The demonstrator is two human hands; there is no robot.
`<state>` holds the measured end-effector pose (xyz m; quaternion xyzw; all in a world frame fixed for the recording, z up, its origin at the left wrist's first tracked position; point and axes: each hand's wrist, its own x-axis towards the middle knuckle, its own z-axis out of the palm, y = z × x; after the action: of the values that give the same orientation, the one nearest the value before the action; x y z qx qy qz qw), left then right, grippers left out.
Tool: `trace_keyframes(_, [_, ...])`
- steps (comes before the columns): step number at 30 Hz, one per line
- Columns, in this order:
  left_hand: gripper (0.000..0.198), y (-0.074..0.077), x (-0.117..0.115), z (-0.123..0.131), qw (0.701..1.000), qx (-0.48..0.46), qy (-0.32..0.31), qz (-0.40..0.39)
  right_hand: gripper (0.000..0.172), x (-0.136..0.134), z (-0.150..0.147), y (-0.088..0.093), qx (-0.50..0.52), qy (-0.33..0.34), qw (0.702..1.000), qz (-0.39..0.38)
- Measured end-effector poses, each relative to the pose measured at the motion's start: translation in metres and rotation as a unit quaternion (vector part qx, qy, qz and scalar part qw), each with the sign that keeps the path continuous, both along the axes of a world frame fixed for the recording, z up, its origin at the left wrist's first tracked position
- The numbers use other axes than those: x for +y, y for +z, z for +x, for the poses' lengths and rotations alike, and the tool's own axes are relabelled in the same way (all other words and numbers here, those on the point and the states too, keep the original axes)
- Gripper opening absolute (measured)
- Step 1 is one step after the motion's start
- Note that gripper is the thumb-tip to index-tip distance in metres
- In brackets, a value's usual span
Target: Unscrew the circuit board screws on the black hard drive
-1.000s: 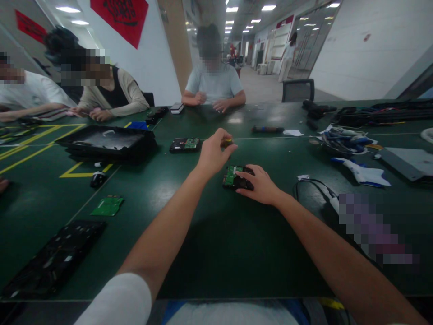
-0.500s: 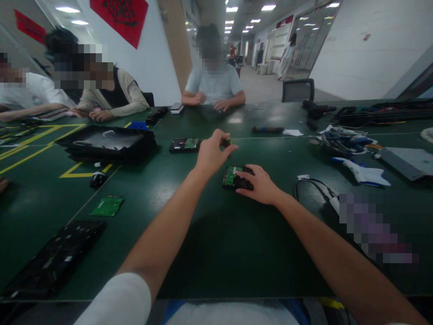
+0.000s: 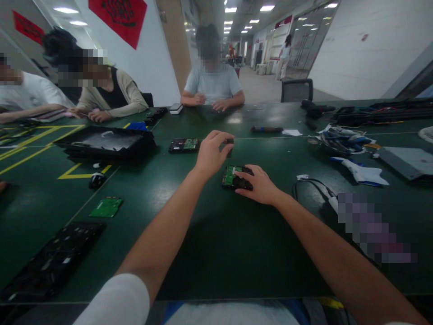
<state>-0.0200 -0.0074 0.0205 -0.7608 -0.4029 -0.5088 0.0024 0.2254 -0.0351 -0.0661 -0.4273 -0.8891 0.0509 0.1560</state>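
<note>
A hard drive point(image 3: 230, 176) lies flat on the green table, its green circuit board facing up. My right hand point(image 3: 259, 184) rests over the drive's right part, its fingers curled about it. Above and left of this drive, my left hand point(image 3: 214, 153) is raised with thumb and fingers bent into a pinch. Something small and dark shows at those fingertips, too unclear to name. Another hard drive point(image 3: 183, 145) lies beyond my left wrist, also board side up.
On the left are a black tray point(image 3: 110, 143), a loose green circuit board point(image 3: 106, 206), a black mouse-like object point(image 3: 97, 180) and a black panel point(image 3: 54, 259). A cable point(image 3: 318, 183), a bundle of wires point(image 3: 348, 140) and a grey box point(image 3: 407, 161) lie right. Several people sit around.
My left fingertips have shifted slightly, and the yellowish bit seen at them before no longer shows. My right hand stays on the hard drive. In the background, a walking person has moved slightly left.
</note>
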Motion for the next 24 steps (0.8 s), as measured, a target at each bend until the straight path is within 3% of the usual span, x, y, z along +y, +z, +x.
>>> trace_keyframes(12, [0.02, -0.0067, 0.0011, 0.0059, 0.989, -0.091, -0.063, -0.095, 0.073, 0.0001, 0.0015, -0.0007, 0.0, 0.002, 1.0, 0.001])
trace_keyframes(17, [0.014, -0.0038, -0.0001, 0.0054, 0.992, -0.069, -0.08, -0.075, 0.072, 0.0004, 0.0009, -0.0011, 0.0, 0.0, 1.0, 0.003])
trace_keyframes(24, [0.016, 0.0031, -0.0038, 0.0012, 0.997, -0.036, -0.042, -0.05, 0.071, -0.0005, 0.0009, -0.0002, 0.002, 0.0, 1.0, 0.008])
